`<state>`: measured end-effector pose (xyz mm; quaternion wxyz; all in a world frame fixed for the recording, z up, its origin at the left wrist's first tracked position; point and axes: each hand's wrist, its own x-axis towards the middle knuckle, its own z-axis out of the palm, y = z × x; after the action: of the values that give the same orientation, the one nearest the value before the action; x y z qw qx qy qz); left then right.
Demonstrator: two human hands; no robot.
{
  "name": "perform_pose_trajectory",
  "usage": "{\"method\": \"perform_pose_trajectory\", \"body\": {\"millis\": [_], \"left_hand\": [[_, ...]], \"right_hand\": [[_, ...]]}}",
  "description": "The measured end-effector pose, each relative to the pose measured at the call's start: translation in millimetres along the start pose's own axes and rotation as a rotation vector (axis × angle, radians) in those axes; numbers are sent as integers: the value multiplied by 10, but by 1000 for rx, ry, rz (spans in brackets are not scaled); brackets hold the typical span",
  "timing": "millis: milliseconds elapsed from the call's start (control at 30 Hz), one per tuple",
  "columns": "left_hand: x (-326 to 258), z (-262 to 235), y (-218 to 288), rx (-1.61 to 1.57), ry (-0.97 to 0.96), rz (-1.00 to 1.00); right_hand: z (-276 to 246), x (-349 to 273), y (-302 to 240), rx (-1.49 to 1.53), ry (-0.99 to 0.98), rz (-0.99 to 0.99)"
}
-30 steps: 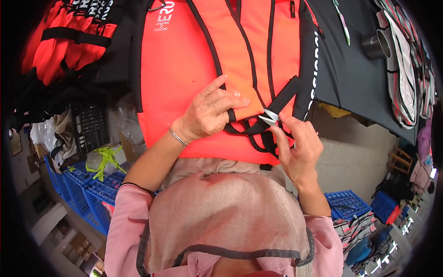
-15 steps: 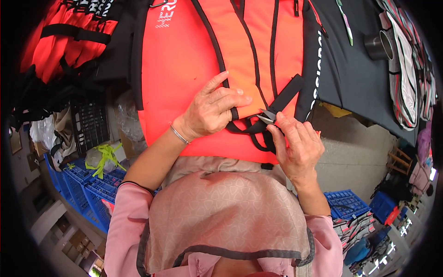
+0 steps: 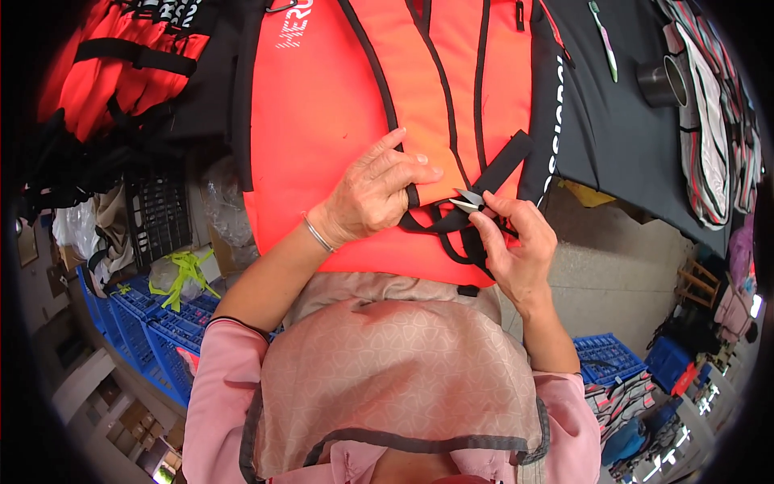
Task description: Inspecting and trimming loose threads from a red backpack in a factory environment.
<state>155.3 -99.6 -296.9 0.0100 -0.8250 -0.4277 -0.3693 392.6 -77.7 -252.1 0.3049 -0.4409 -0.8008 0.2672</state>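
Note:
A bright coral-orange backpack (image 3: 318, 121) with black trim lies in front of me, its shoulder straps facing up. My left hand (image 3: 379, 187) grips the lower end of the padded shoulder strap (image 3: 431, 153), thumb and fingers pinched over its edge. In my right hand (image 3: 520, 246) is a pair of small thread snips (image 3: 468, 200), held between thumb and fingers. Their pointed metal blades stand a little apart beside the strap's end. Black webbing (image 3: 504, 161) runs off to the right of the blades, and more loops of it hang below them.
Folded coral-and-black pieces (image 3: 121, 81) are piled at the far left. A toothbrush (image 3: 605, 40), a dark cylindrical cup (image 3: 663, 81) and striped bags (image 3: 701, 129) lie on the black-covered table (image 3: 597, 137) at right. Blue crates (image 3: 609, 359) stand low on both sides.
My right hand has turned slightly, its fingers shifting on the snips. The left hand keeps its hold on the strap, and the backpack sits a touch further right in view.

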Motion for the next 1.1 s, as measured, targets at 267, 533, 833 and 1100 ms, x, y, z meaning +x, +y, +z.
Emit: {"method": "perform_pose_trajectory", "body": {"millis": [267,533,833,1100], "left_hand": [[99,-13,37,-222,3,-163],[112,-44,38,-338,-23,-319],[203,-75,53,-650,-24,-534],[155,-69,60,-641,-53,-552]], "right_hand": [[-22,122,2,868,-147,653],[35,247,-76,799,-136,543],[-37,353,-79,699,11,459],[-110,290,-165,-71,26,-21]]}}
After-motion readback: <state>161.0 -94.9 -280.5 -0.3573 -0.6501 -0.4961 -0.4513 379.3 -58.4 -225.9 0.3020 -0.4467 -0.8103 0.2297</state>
